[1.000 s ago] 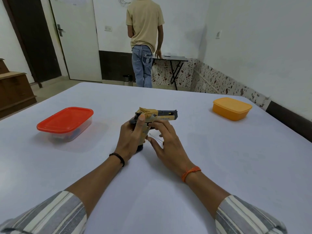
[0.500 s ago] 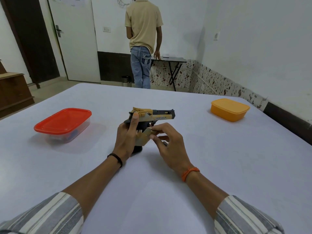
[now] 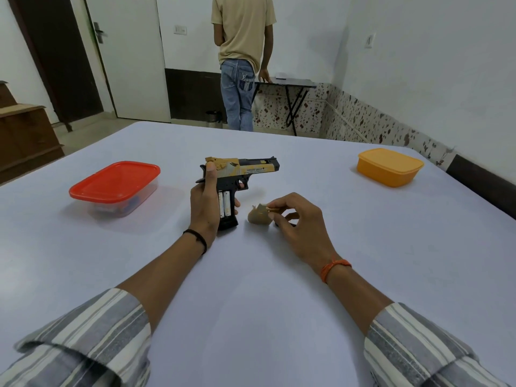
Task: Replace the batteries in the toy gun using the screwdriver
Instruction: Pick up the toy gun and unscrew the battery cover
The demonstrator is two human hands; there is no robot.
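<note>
My left hand [image 3: 205, 209] grips the black and gold toy gun [image 3: 245, 170] upright by its handle, butt on the white table [image 3: 251, 275], barrel pointing right. The handle's side is uncovered and two white batteries [image 3: 224, 203] show inside it. My right hand [image 3: 296, 222] pinches the tan battery cover [image 3: 259, 216] just right of the gun, low over the table. Something dark lies half hidden under my right fingers. I cannot make out the screwdriver.
A clear box with a red lid [image 3: 117, 188] stands at the left, with small items inside. An orange lidded box [image 3: 391, 166] stands at the far right. Beyond the table a person [image 3: 243, 60] stands with their back turned at a small folding table [image 3: 290, 88].
My right hand has pulled the tan cover off the gun's handle and moved it right and down. The batteries are now exposed. The left hand keeps its hold.
</note>
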